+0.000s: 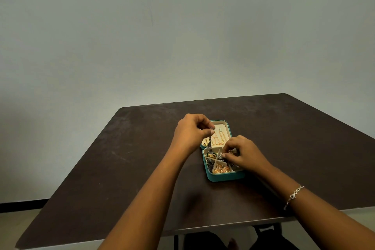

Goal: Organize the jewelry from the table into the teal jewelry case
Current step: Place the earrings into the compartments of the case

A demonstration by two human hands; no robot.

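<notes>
The teal jewelry case (225, 177) lies open on the dark table, its cream lid (218, 126) flat behind the base. Gold chains (220, 138) lie in the lid. The base's divided compartments hold dark and gold pieces (221, 169). My left hand (191, 133) hovers over the lid's left side and pinches a dark silver dangling piece (209, 142) that hangs down toward the case. My right hand (246, 153) reaches into the base's right compartments, fingers curled and pinching something small that I cannot make out.
The dark brown table (121, 158) stands against a plain grey wall. Its front edge is close below my forearms. A silver bracelet (294, 196) sits on my right wrist. Dark shapes show under the table near the bottom.
</notes>
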